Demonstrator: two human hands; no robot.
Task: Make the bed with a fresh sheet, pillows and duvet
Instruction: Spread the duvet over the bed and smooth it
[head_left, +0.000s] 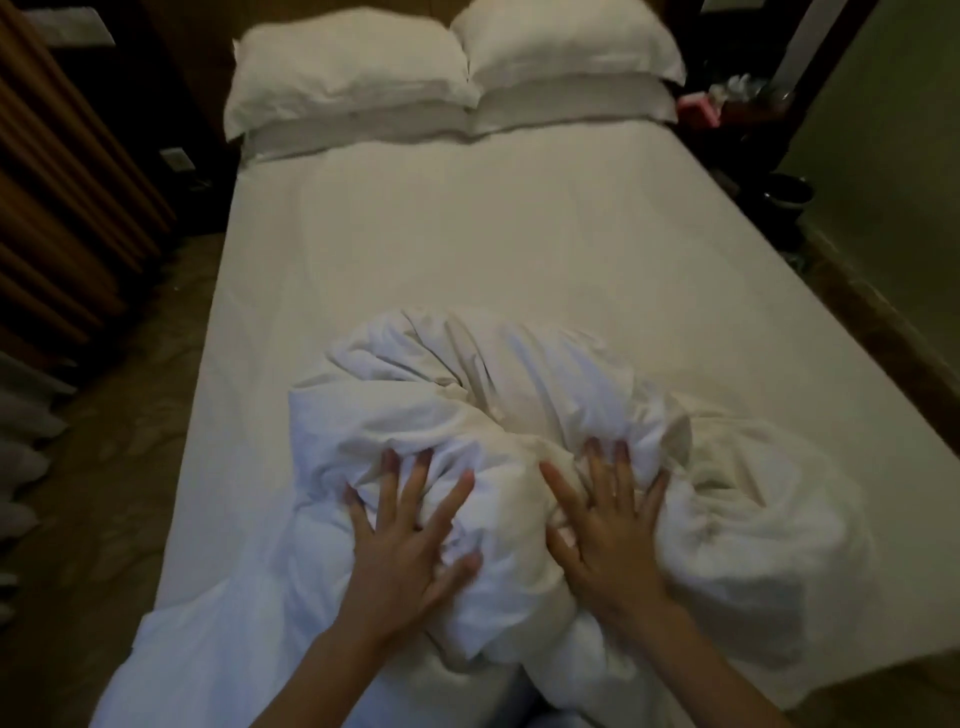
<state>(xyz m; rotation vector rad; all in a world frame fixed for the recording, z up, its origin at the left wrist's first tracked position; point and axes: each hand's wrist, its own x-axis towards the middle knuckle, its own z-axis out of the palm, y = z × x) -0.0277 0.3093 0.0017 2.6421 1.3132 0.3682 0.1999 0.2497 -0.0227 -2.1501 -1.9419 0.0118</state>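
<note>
— While the sheet (467, 234) lies smooth across the bed, where is the duvet (519, 415)?
— Bunched at the foot end; pillows (353, 67) sit at the head.
— And the hands?
— The left hand (405, 535) and right hand (608, 525) press it, fingers spread.

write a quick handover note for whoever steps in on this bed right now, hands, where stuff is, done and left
Left hand: fingers spread, pressing on the bunched duvet. Right hand: the same, on the heap's right half.
Duvet: a crumpled heap at the foot of the bed, nearest the camera, not spread.
Sheet: laid flat and smooth over the mattress.
Pillows: left pillow and right pillow side by side at the head, each apparently on a lower one.
Done: sheet, pillows.
Left: open out the duvet and spread it up toward the pillows.
</note>
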